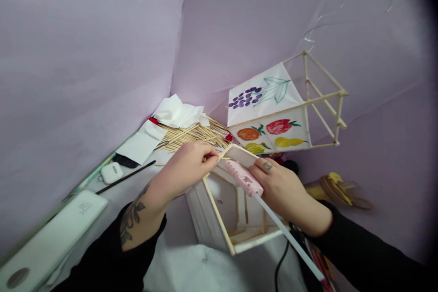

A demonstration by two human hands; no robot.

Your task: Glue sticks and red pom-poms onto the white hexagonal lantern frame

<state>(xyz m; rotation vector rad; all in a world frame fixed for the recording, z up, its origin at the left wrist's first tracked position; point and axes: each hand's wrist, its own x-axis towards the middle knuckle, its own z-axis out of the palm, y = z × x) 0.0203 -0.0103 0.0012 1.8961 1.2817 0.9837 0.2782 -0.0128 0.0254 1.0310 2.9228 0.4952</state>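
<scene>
My right hand [278, 189] is wrapped around a small pink hot glue gun [244, 179], whose long whitish glue stick [290, 239] sticks out of the back. The gun's nose points at the upper corner of a box frame [219, 212] made of wooden sticks with white paper sides. At that same corner, my left hand [191, 164] is closed, thumb and fingers pinching a thin wooden stick [223, 159]; the fingers partly hide it. The frame's open side faces up, and more sticks show inside. Its right edge is covered by my right hand.
Behind stands a stick frame with fruit-painted paper [260, 96]. Loose wooden sticks [191, 137] and crumpled white tissue [179, 110] lie in the corner. On the left are a white earbud case [112, 173], a dark thin rod [126, 177] and a long white device [58, 237]. A black cable [279, 264] runs at right.
</scene>
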